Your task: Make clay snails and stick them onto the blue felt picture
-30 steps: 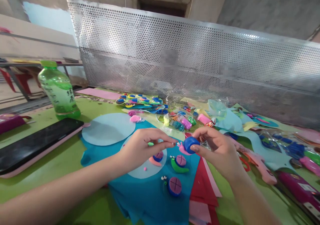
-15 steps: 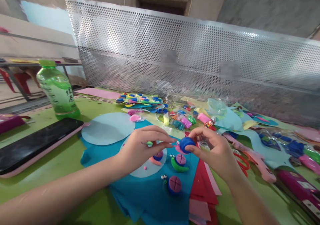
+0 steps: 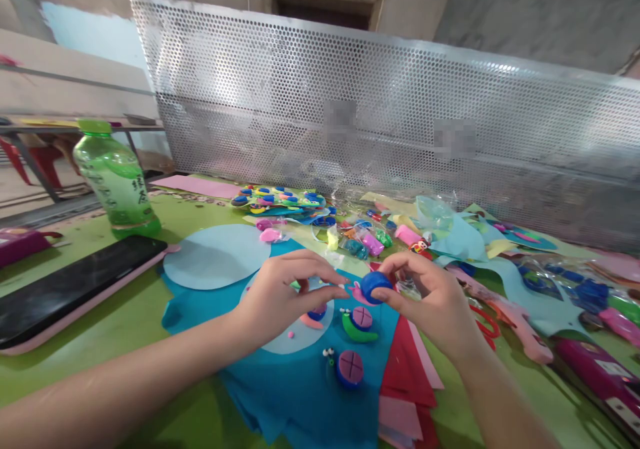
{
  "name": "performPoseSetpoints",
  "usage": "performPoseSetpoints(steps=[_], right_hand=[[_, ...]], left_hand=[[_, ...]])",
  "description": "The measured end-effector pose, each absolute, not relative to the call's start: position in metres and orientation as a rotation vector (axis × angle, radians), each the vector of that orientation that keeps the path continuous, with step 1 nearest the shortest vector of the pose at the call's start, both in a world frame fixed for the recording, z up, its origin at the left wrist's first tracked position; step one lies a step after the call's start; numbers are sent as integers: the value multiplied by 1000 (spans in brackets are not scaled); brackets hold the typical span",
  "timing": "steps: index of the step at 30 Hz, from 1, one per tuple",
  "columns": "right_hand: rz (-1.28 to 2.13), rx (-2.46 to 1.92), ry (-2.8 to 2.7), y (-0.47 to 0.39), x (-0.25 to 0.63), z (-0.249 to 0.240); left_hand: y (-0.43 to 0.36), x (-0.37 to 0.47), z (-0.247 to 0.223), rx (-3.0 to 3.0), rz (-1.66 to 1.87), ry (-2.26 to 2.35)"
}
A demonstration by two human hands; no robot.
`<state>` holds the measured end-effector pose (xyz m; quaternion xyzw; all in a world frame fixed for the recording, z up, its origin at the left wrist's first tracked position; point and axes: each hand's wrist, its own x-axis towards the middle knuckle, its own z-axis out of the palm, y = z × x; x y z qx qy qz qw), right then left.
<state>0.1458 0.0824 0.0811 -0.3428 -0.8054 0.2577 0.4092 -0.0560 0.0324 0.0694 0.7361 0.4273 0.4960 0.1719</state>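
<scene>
In my right hand [image 3: 425, 292] is a clay snail [image 3: 376, 288] with a round blue shell and a pink body, pinched between thumb and fingers. My left hand [image 3: 295, 286] is closed in a pinch just left of it; a tiny pale bit seems to show at the fingertips, too small to name. Below lie a green clay snail [image 3: 360, 324] and a blue one [image 3: 349, 368], both with pinkish shell faces marked by a cross. Partly behind my left hand, another snail [image 3: 314, 317] rests on a light blue paper disc [image 3: 280, 344], near a small pink ball [image 3: 291, 334].
Blue felt sheets [image 3: 300, 396] lie under the work, with red sheets [image 3: 407, 362] beside them. A green bottle [image 3: 117, 182] and a phone [image 3: 75, 289] stand left. Wrapped clay pieces [image 3: 370, 242] are behind; a pink glue gun [image 3: 515, 322] and red-handled scissors [image 3: 485, 326] are right.
My left fingertips have drawn slightly left, away from the snail. My right hand and the snail have shifted a little to the right.
</scene>
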Motion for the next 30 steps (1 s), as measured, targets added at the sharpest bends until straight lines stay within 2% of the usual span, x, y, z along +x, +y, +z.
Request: performPoseSetpoints(steps=[14,30], right_hand=[[629,-873,-2037,81,146,80],[670,-862,-2064,79,146,81]], left_hand=[[33,-54,67,2215,1481,1190],[30,-50,68,1984,1331,1230]])
